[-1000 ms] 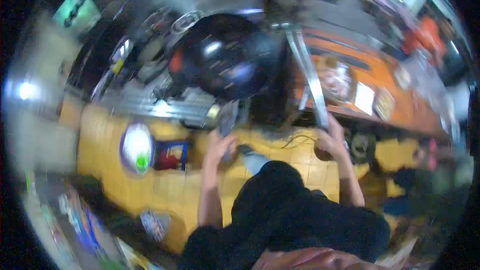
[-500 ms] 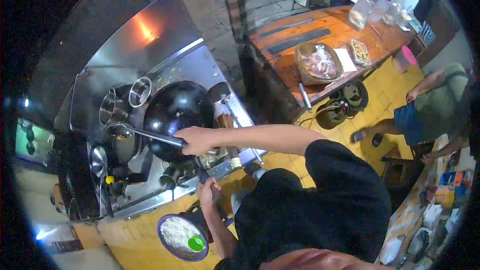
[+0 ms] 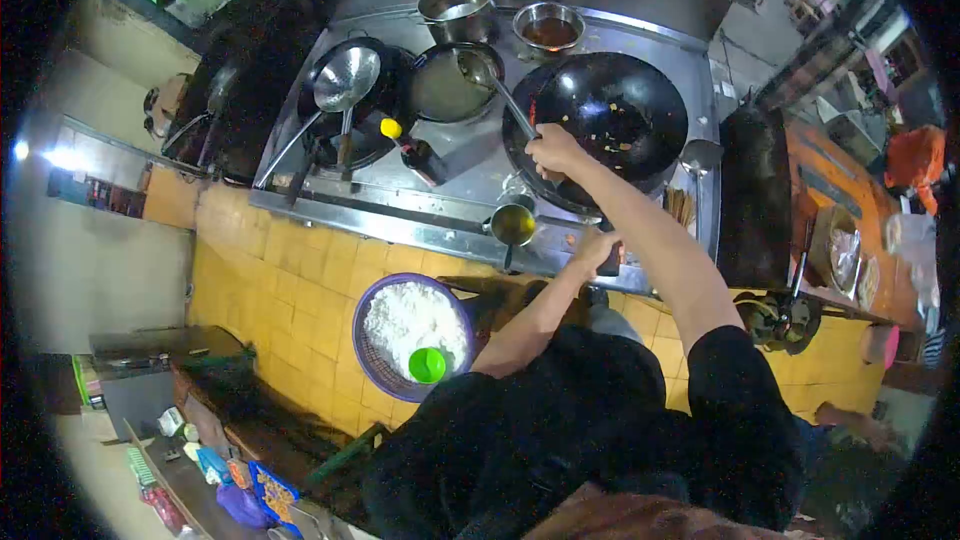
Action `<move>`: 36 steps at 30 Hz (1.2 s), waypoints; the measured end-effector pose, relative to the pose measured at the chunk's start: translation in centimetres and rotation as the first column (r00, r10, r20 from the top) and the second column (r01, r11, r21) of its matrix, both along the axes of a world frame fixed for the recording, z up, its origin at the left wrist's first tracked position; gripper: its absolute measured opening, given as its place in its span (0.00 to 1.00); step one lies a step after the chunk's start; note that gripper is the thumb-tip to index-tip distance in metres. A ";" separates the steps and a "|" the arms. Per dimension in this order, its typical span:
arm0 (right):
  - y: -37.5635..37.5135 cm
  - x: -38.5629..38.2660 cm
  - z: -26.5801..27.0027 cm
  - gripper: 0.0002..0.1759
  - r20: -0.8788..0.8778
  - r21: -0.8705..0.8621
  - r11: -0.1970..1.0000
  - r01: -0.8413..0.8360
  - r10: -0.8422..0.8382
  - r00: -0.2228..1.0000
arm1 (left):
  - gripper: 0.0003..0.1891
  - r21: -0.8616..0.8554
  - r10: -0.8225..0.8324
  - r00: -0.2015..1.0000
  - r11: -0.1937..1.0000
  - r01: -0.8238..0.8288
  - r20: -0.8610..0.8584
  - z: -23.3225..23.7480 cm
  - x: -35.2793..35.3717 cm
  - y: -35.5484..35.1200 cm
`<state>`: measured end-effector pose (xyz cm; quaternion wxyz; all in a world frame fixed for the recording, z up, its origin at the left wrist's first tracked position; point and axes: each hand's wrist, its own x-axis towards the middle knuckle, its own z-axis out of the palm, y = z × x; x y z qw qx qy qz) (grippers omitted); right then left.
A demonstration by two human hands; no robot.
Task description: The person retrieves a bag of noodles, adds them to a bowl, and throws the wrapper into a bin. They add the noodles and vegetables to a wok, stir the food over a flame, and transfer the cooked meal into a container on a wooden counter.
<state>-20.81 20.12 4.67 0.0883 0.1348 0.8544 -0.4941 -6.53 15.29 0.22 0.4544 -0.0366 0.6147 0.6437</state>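
Observation:
My right hand (image 3: pixel 557 152) is closed round the handle of a long metal ladle (image 3: pixel 515 110). The ladle's bowl is at the right side of a round pan of cloudy liquid (image 3: pixel 445 90). Beneath that forearm sits a large black wok (image 3: pixel 640 90), with small bits of food on its dark inner surface. At the stove's front edge, my left hand (image 3: pixel 597 250) grips the dark handle of the wok, mostly hidden by the fingers and my right arm. A small pot of yellow oil (image 3: pixel 513 225) stands left of this hand.
Behind the wok are a steel pot (image 3: pixel 458 10) and a bowl of reddish liquid (image 3: pixel 549 30). A skimmer (image 3: pixel 347 78) and a yellow-capped bottle (image 3: pixel 422 160) lie left. Below, a purple basket (image 3: pixel 362 340) holds white rice and a green bowl (image 3: pixel 427 366). Another person's arm (image 3: pixel 850 420) shows right.
My view has swung left, so the stove now lies straight ahead and the wooden table has shifted to the right edge. Both hands keep their grips, with the ladle's bowl still by the pan.

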 end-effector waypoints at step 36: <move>6.6 24.1 -2.0 0.08 0.327 -0.831 0.285 0.477 -0.444 0.834 | 0.17 -0.051 -0.949 0.262 0.275 0.960 -0.177 -8.9 6.8 -4.9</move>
